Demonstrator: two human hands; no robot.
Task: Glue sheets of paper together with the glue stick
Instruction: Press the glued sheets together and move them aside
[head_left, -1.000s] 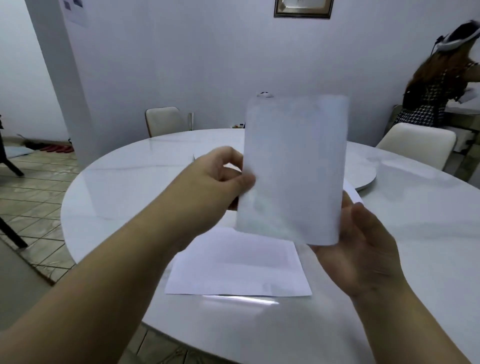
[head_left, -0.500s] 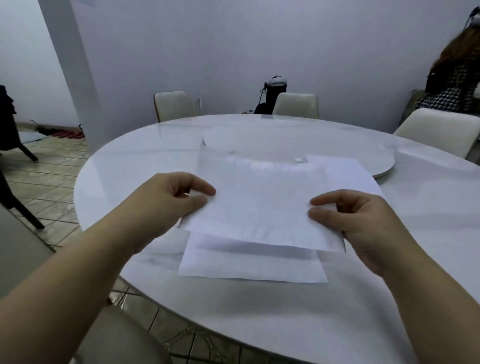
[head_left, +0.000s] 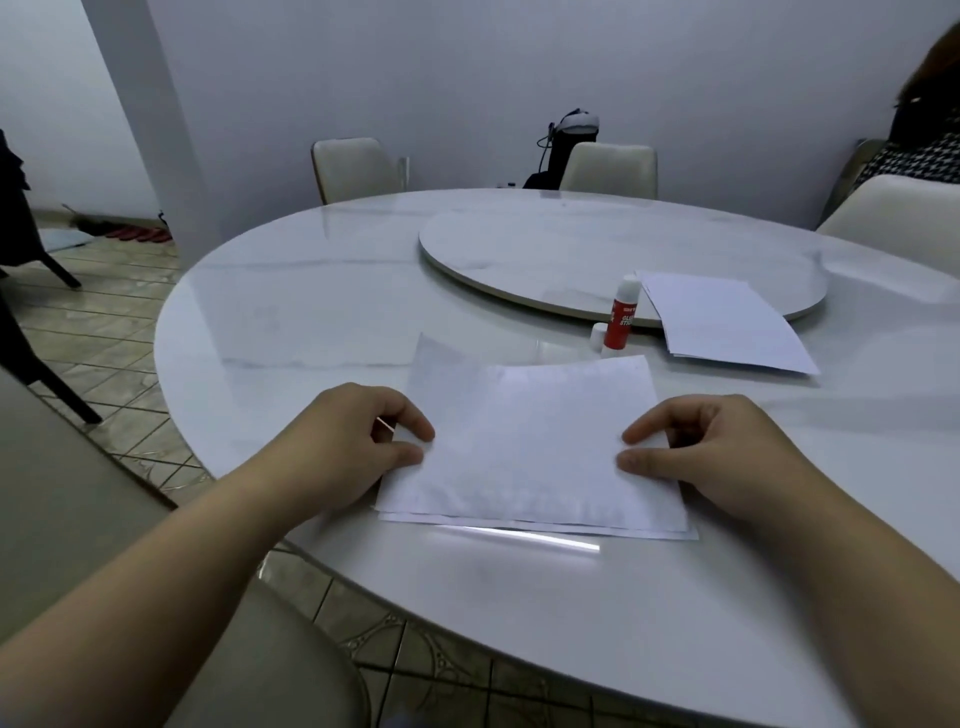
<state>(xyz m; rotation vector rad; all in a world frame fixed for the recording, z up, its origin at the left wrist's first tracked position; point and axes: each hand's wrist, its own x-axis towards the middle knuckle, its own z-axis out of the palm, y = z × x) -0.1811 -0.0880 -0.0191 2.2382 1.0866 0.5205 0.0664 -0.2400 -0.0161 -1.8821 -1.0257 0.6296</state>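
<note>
A white sheet of paper (head_left: 524, 441) lies almost flat over a second sheet (head_left: 675, 535), whose edge shows along the near side. My left hand (head_left: 358, 441) pinches the top sheet's left edge. My right hand (head_left: 711, 447) grips its right edge. The sheet's far left corner is still lifted a little. Beyond the paper stands a red glue stick (head_left: 622, 319) with a white tip, uncapped, and its white cap (head_left: 598, 335) stands beside it on the left.
A stack of white sheets (head_left: 727, 322) lies to the right, partly on the round turntable (head_left: 519, 249) in the white table's (head_left: 311, 312) middle. Chairs (head_left: 353, 166) stand around it. A person (head_left: 930, 130) sits at the far right.
Both hands have lowered the sheet from upright in the air down onto the sheet on the table. The camera has tilted down, bringing the glue stick into view.
</note>
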